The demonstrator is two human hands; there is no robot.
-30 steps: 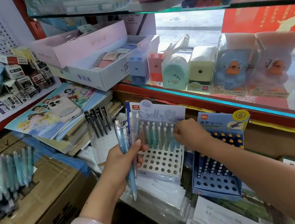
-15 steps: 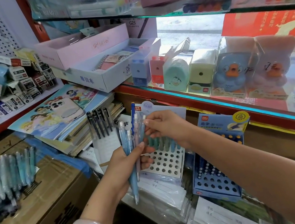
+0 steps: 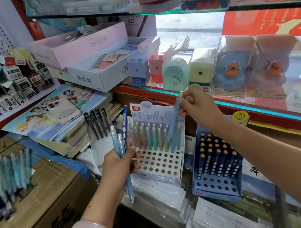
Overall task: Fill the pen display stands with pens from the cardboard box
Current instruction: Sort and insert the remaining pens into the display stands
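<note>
In the head view the left hand (image 3: 118, 164) holds a bunch of pens (image 3: 119, 145) in its grip, while the right hand's (image 3: 196, 106) grip pinches one blue pen (image 3: 175, 121) tilted over the white stand's (image 3: 161, 163) filled back rows, the cardboard box (image 3: 41, 201) lying at the left edge.

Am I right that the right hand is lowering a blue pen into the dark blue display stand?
Not quite. In the head view the right hand pinches a blue pen whose tip angles into the white display stand, not the dark blue display stand beside it.
</note>
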